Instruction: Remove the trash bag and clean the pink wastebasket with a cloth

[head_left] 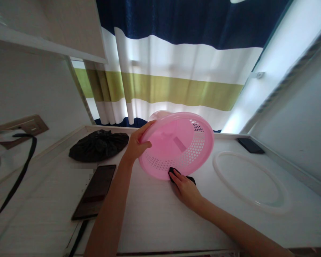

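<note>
A pink plastic basket point(173, 130) with rows of holes in its wall is tilted so that its open mouth faces me. My left hand point(139, 141) grips its rim at the left, thumb inside and the fingers behind, partly hidden. My right hand point(186, 189) presses a black cloth point(191, 179) against the lower rim of the basket. To the right of the basket, a whitish oval ring point(256, 205) lies flat on the white desk point(149, 221).
A knotted black plastic bag point(98, 146) and a tablet point(95, 192) lie on the left. A dark phone-like slab point(250, 145) sits at the back right. A black cable point(21, 175) hangs from the wall socket point(34, 126). A striped curtain point(176, 85) hangs behind the desk.
</note>
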The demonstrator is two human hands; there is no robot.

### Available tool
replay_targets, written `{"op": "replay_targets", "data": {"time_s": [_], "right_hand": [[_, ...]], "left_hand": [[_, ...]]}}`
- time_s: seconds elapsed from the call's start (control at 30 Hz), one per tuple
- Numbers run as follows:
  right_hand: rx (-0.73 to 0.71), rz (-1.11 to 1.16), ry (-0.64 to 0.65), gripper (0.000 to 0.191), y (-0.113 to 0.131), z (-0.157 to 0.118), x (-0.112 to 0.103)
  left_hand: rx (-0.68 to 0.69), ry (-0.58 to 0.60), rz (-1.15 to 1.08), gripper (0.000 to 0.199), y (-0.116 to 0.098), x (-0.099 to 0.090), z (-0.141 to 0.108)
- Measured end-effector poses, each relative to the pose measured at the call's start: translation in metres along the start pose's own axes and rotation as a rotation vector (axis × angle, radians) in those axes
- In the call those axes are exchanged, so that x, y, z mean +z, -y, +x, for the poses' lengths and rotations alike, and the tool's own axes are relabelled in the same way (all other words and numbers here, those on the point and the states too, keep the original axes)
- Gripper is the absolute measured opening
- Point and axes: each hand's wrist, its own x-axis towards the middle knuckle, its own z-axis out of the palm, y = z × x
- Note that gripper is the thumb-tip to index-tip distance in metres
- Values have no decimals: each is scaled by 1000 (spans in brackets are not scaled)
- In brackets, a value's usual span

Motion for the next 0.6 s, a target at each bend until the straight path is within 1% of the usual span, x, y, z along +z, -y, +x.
{"op": "replay_targets", "data": {"time_s": [0.13,0.27,0.43,0.53,0.6], "right_hand": [[-7,126,10,51,13,12,-4],[-12,181,10,51,16,17,-2],[-55,187,15,50,22,18,-3],[-70,196,20,51,30,19,-7],[-77,198,23,50,34,20,-9]], "left_hand": [[35,-106,155,60,1,5,-15],[-5,-189,178,60,7,9,-38],[-57,-311,272,55,15,16,-64],[-67,-357,297,50,15,20,-71],[-88,-409,293,48,12,19,-71]]}}
